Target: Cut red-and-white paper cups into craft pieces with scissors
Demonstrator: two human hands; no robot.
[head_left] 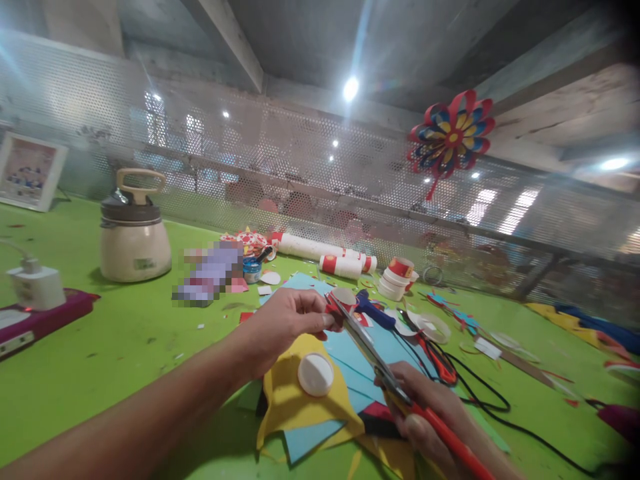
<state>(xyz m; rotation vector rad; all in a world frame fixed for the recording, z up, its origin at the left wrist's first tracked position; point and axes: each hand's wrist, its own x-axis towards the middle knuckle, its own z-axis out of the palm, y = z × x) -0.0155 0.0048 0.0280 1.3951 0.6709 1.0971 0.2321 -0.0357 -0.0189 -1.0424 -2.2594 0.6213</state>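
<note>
My left hand [295, 323] is closed, with thumb and fingers pinching a small red paper piece [334, 308]. The fingers hide part of that piece. My right hand [425, 413] grips a pair of scissors [373, 350] with red handles, and the metal blades reach up to the red paper. From this angle I cannot tell whether the blades are cutting into it. Below the hands lies a yellow sheet cutout [285, 403] with a white disc [315, 375] on it. Light blue paper sheets [350, 360] are spread beneath and behind.
A blue glue gun [375, 310] with a black cord [475, 393] lies behind the scissors. Paper cups [395, 280] and paper-cup rolls [340, 267] stand along the back. To the left are a beige kettle [135, 247], a purple power strip [75, 307] and a white charger [37, 287].
</note>
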